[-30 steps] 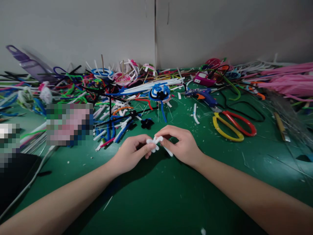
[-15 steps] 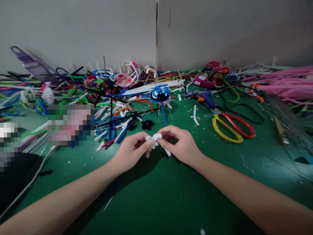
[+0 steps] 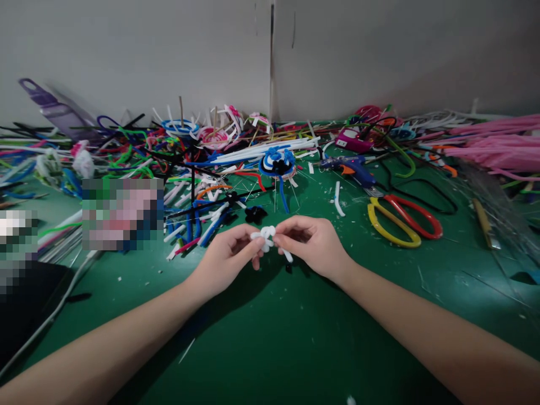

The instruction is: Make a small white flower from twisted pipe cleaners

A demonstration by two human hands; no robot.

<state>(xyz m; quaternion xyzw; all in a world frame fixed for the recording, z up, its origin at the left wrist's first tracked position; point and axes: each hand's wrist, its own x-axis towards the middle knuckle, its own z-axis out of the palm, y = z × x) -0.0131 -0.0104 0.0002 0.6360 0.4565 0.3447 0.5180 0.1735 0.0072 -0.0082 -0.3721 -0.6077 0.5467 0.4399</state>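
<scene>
The white pipe-cleaner piece (image 3: pixel 268 237) is showing small rounded loops bunched together, with a straight white end sticking out and slanting down beneath my right fingers. It is sitting between my two hands above the green table (image 3: pixel 253 349), my left hand (image 3: pixel 225 259) closing thumb and fingers on its looped side while my right hand (image 3: pixel 314 244) is pinching its other side, fingertips nearly together, with the red-and-yellow-handled scissors (image 3: pixel 394 225) lying well apart to the right
</scene>
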